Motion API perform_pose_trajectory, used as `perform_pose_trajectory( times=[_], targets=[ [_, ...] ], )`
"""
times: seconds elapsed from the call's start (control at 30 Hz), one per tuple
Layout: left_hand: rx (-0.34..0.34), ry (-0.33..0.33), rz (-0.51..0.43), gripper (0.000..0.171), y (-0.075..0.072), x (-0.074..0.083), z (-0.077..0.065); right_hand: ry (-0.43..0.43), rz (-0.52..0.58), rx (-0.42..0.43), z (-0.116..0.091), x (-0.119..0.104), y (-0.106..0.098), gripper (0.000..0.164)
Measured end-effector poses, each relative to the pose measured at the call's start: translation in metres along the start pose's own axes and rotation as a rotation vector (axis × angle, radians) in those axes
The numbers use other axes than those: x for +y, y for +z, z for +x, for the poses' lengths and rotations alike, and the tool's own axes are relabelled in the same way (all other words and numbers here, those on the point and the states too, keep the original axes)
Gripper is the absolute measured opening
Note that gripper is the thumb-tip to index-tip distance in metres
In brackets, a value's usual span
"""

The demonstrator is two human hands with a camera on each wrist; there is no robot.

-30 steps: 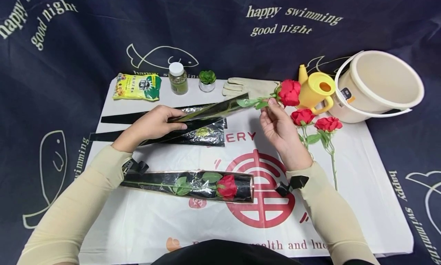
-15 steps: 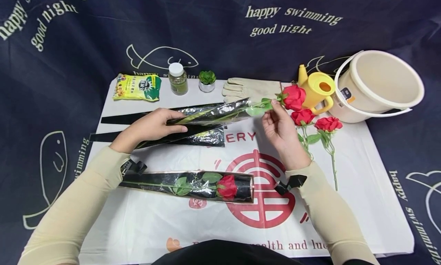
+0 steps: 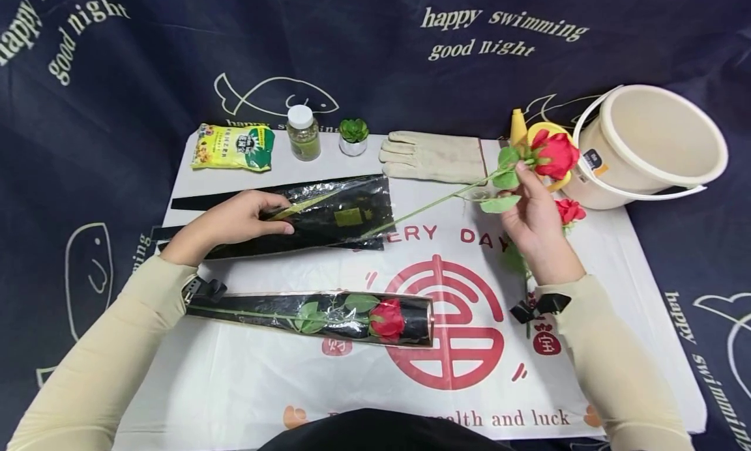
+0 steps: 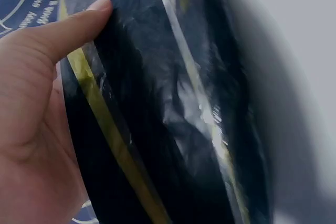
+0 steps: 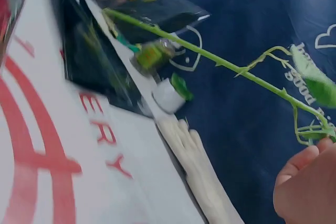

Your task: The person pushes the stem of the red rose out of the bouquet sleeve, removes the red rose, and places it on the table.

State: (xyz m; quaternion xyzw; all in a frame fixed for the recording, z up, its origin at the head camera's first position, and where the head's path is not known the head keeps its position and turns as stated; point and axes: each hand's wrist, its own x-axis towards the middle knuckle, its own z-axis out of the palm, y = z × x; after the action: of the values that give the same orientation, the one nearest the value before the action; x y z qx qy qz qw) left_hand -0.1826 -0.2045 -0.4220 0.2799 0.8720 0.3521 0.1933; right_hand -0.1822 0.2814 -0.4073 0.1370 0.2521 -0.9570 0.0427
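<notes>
My left hand [image 3: 225,223] grips a black-and-clear plastic flower sleeve [image 3: 317,219] with its thumb on top; the left wrist view shows the thumb [image 4: 79,30] against the shiny film. The sleeve is raised over other black sleeves [image 3: 202,195]. Between thumb and fingers, my right hand [image 3: 540,226] pinches a red artificial rose [image 3: 554,154] just under its bloom. Its thorny stem [image 5: 210,59] slants down to the left, its lower end at the sleeve's mouth. Whether the tip is inside I cannot tell. A rose in a sleeve [image 3: 386,319] lies nearer the body.
Along the back stand a yellow packet [image 3: 231,148], a lidded jar [image 3: 303,138], a small potted succulent [image 3: 353,137], cream work gloves [image 3: 434,156], a yellow watering can [image 3: 519,126] and a beige bucket [image 3: 651,145]. Another red rose [image 3: 569,210] lies behind my right hand.
My right hand has moved right with the rose, and much of its stem has come out of the sleeve. My left hand and the sleeve have shifted left; the sleeve now lies flatter.
</notes>
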Motion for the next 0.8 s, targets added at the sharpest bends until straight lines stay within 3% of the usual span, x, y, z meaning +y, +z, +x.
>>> perform_pose_trajectory(
  times=[0.17,0.43,0.5,0.67,0.8],
  targets=[
    [-0.073,-0.019,-0.022,0.023,0.006,-0.015,0.0,0.04,-0.081,-0.022,-0.007,-0.025,-0.003,0.025],
    [-0.194,-0.02,-0.069,0.022,0.023,-0.025,0.004,0.062,-0.308,-0.199,-0.01,-0.053,-0.009,0.019],
    [-0.194,-0.029,-0.024,0.023,0.027,-0.025,0.005,0.107,-0.359,-0.22,-0.009,-0.058,-0.012,0.023],
    [-0.165,-0.043,0.205,0.024,0.034,-0.022,0.004,0.256,-0.549,-0.212,-0.005,-0.065,-0.024,0.027],
    [-0.129,-0.052,0.357,0.019,0.037,-0.018,0.004,0.361,-0.758,-0.19,-0.002,-0.065,-0.033,0.024]
  ],
)
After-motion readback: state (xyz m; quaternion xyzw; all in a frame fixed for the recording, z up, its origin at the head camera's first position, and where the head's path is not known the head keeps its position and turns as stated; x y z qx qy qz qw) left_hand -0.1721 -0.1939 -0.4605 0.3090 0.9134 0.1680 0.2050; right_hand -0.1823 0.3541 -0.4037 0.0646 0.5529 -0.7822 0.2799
